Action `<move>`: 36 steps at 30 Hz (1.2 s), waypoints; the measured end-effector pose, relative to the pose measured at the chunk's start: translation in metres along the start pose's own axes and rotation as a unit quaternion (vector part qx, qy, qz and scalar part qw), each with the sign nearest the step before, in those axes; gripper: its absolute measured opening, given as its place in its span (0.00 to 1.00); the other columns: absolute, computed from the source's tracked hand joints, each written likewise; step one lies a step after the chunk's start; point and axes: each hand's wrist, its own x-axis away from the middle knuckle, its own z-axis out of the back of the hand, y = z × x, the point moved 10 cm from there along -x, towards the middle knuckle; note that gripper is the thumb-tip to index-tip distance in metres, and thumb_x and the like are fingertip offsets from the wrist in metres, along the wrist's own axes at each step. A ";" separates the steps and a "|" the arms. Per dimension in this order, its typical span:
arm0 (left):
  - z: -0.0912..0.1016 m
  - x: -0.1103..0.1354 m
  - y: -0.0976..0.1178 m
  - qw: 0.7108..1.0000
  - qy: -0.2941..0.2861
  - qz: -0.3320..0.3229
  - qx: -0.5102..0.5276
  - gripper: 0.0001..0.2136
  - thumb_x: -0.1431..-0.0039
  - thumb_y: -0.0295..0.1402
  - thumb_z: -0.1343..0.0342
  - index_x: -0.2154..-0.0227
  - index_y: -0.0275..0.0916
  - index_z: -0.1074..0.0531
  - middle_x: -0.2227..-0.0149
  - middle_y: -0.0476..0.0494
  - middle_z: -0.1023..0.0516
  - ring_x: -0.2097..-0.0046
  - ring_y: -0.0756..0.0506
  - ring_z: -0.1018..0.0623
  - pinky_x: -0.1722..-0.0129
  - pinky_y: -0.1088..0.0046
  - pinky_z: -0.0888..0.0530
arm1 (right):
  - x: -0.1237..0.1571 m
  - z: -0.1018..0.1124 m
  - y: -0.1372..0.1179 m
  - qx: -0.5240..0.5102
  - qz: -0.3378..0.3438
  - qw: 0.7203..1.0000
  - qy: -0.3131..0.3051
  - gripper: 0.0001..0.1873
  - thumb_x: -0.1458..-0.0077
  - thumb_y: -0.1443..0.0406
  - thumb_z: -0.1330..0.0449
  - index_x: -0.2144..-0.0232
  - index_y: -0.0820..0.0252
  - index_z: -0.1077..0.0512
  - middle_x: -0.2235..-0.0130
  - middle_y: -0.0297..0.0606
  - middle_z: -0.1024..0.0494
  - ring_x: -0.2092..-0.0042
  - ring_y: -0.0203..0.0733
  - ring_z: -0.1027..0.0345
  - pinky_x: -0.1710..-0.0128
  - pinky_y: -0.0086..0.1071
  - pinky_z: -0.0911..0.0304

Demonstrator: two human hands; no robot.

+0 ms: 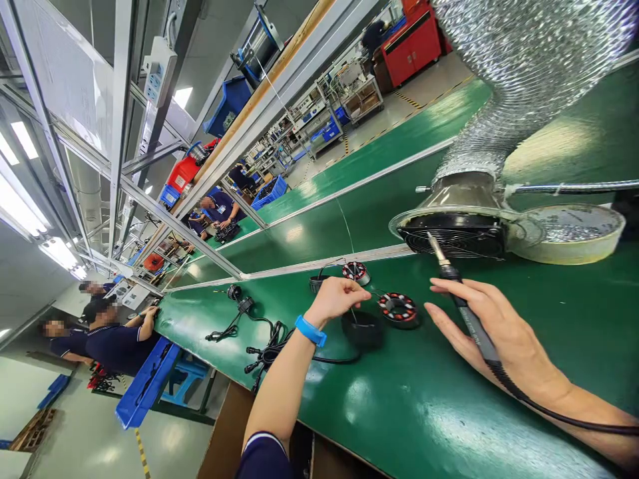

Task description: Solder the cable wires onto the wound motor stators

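My left hand [337,297], with a blue wristband [310,330], is closed in a pinch over a thin wire above a black ring-shaped part [362,328] on the green bench [424,399]. My right hand [492,329] holds a soldering iron [462,309] between its fingers, tip pointing up toward the fan grille; the fingers lie fairly straight. A red and black wound stator [398,309] lies between my two hands. A second stator [355,271] lies just behind my left hand.
A fume extractor fan [452,229] with a silver flexible duct [519,73] stands behind the iron, beside a round tray [566,233]. Black cables and connectors [259,339] lie to the left. Other people in dark blue sit along the benches at the left.
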 end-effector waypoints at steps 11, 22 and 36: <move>0.018 0.012 0.056 0.942 0.085 -0.107 -0.308 0.17 0.40 0.42 0.28 0.52 0.40 0.18 0.48 0.37 0.16 0.48 0.37 0.19 0.48 0.66 0.27 | 0.013 -0.011 0.014 -0.020 -0.045 0.998 0.024 0.17 0.32 0.64 0.39 0.42 0.49 0.26 0.49 0.41 0.22 0.53 0.42 0.20 0.52 0.33 0.23; -0.004 -0.041 0.023 0.932 0.010 -0.120 -0.343 0.09 0.46 0.35 0.31 0.75 0.38 0.24 0.46 0.40 0.20 0.52 0.40 0.19 0.53 0.67 0.30 | 0.014 -0.016 0.007 -0.009 -0.003 1.000 -0.008 0.32 0.35 0.74 0.47 0.33 0.46 0.35 0.47 0.47 0.22 0.49 0.47 0.20 0.49 0.41 0.20; 0.050 -0.248 0.116 0.881 0.126 -0.083 -0.448 0.09 0.32 0.40 0.39 0.64 0.41 0.19 0.56 0.38 0.15 0.50 0.39 0.16 0.56 0.71 0.26 | 0.012 -0.009 0.004 0.082 0.079 0.992 0.061 0.34 0.47 0.78 0.45 0.38 0.55 0.33 0.54 0.43 0.24 0.58 0.41 0.25 0.58 0.33 0.23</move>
